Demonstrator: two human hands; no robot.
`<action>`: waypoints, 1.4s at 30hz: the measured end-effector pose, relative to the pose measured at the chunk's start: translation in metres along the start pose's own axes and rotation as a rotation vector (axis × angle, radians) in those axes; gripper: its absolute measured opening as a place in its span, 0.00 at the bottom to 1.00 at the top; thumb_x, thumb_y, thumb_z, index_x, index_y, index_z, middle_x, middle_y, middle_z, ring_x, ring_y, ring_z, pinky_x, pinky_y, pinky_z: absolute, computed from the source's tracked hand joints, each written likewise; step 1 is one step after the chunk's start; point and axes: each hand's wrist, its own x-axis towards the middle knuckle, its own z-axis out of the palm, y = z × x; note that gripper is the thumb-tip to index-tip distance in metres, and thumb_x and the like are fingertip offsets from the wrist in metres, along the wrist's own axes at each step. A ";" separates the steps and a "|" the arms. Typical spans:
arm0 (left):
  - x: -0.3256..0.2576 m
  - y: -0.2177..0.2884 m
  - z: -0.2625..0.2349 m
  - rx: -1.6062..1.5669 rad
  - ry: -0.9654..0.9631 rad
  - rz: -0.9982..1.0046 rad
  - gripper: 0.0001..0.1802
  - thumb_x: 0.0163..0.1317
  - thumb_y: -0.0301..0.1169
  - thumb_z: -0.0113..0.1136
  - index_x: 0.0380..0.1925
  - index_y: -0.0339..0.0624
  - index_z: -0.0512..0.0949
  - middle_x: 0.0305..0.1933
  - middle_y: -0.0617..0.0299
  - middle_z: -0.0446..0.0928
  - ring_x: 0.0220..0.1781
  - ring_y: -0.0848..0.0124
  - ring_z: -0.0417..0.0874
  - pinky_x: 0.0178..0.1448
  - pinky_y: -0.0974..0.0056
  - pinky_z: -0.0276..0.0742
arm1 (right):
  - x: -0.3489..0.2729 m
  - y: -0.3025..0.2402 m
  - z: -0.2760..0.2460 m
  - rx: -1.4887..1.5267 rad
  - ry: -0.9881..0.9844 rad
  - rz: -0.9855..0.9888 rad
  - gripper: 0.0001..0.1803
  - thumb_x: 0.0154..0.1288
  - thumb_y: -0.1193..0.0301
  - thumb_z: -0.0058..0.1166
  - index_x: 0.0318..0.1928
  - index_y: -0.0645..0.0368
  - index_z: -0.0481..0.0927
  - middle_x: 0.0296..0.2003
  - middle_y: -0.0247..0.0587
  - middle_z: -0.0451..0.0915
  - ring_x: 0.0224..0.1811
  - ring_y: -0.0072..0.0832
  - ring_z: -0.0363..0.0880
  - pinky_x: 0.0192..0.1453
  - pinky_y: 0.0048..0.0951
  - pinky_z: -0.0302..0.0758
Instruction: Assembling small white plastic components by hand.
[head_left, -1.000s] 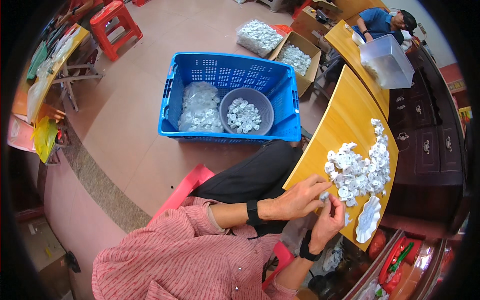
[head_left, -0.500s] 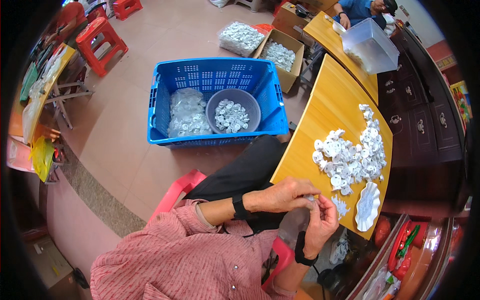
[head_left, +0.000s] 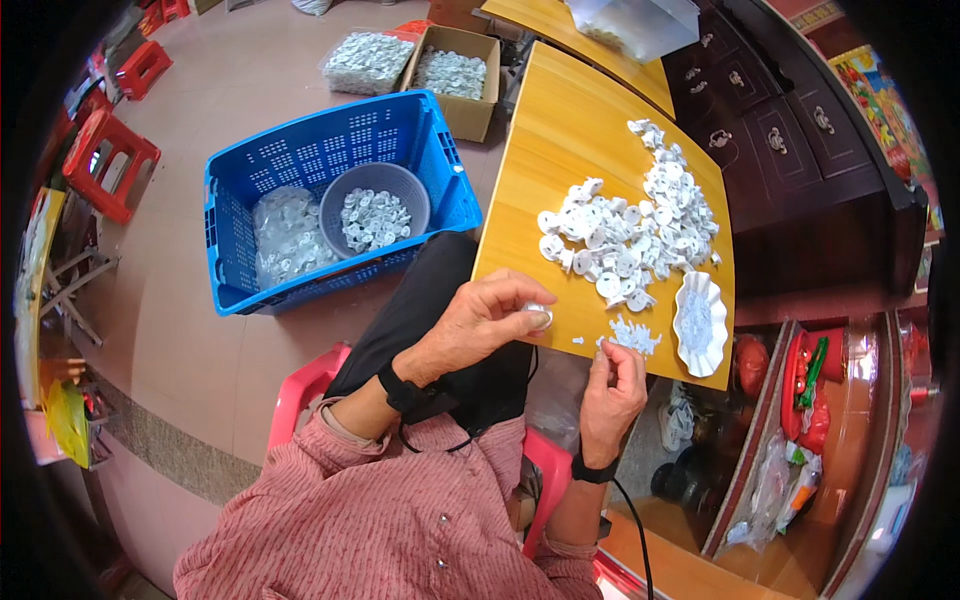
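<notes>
Thumb and fingers of my left hand (head_left: pixel 475 325) pinch a white round plastic part (head_left: pixel 540 315) by the table's near edge. My right hand (head_left: pixel 614 395) is just right of it, its thumb and forefinger closed at the tips on a tiny white piece. Those fingertips are at the edge of a small heap of tiny white plastic pieces (head_left: pixel 634 336). Behind the heap spreads a large pile of white round plastic parts (head_left: pixel 630 240). A white scalloped dish (head_left: pixel 717 370) with more tiny pieces stands to the right.
The yellow wooden table (head_left: pixel 535 150) is at my right. On the floor ahead, a blue crate (head_left: pixel 225 235) holds a grey bowl (head_left: pixel 330 222) of parts and a clear bag (head_left: pixel 285 230). A cardboard box (head_left: pixel 465 118) and a clear tub (head_left: pixel 350 85) are behind it. Dark drawers (head_left: pixel 790 215) border the table.
My hands have come apart. The right one has moved from the left hand to the tiny pieces, while the left still holds a white part. The view has swung to the right.
</notes>
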 end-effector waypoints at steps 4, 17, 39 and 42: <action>0.000 0.000 0.002 -0.211 -0.018 -0.119 0.12 0.69 0.26 0.59 0.51 0.36 0.77 0.46 0.57 0.80 0.48 0.69 0.84 0.55 0.63 0.84 | -0.004 0.000 0.002 -0.076 -0.075 -0.106 0.12 0.60 0.83 0.58 0.45 0.64 0.81 0.41 0.48 0.78 0.44 0.44 0.79 0.47 0.38 0.77; 0.003 -0.002 0.000 -0.440 0.005 -0.168 0.17 0.73 0.34 0.55 0.56 0.35 0.75 0.49 0.56 0.79 0.48 0.68 0.83 0.49 0.67 0.83 | -0.012 0.015 0.017 -0.248 -0.072 -0.357 0.11 0.57 0.82 0.61 0.41 0.64 0.80 0.38 0.46 0.78 0.41 0.44 0.78 0.45 0.41 0.75; 0.011 -0.021 0.012 -0.678 -0.122 -0.249 0.19 0.70 0.31 0.58 0.58 0.34 0.74 0.53 0.56 0.79 0.53 0.65 0.83 0.58 0.61 0.82 | -0.010 -0.041 0.012 0.297 -0.008 0.090 0.04 0.69 0.81 0.52 0.42 0.66 0.79 0.40 0.42 0.77 0.35 0.26 0.76 0.36 0.24 0.75; 0.011 -0.019 0.012 -0.681 -0.134 -0.265 0.19 0.70 0.31 0.59 0.58 0.34 0.74 0.54 0.55 0.79 0.54 0.65 0.83 0.59 0.61 0.81 | -0.006 -0.046 0.009 0.375 -0.019 0.139 0.05 0.69 0.81 0.52 0.43 0.65 0.80 0.40 0.42 0.76 0.34 0.25 0.76 0.36 0.23 0.75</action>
